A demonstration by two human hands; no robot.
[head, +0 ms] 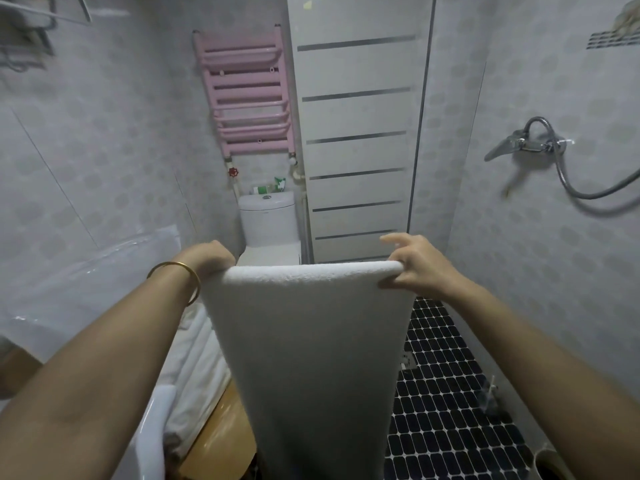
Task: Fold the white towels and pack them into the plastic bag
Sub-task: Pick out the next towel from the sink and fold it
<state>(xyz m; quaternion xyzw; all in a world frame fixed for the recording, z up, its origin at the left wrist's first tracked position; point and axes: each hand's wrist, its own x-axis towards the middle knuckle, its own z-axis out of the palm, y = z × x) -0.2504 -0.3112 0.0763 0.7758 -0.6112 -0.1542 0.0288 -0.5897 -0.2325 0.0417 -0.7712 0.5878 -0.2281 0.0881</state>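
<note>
Narrow tiled bathroom, dark mosaic floor (446, 393), toilet (268, 220) and pink radiator (246, 95) at the far end. 1 white towel (304, 341) is held up at chest height and hangs straight down from its top edge, spread flat, bottom end out of view. Left hand (207, 256) has its grip curled over the top left corner. Right hand (417, 266) pinches the top right corner, forefinger sticking out free.

Progress: early, as I judge it. This towel looks doubled over at the top edge, but the fold is not finished and it is not packed. Clear plastic bag (86, 271) lies at left, well apart from the towel; cannot tell what it holds. More white cloth (194, 368) sits low at left, likely towels; count and fold state unclear.

Room: tight. Walls close on both sides, shower hose (543, 143) juts from the right wall. Open space is straight ahead and down over the floor.
</note>
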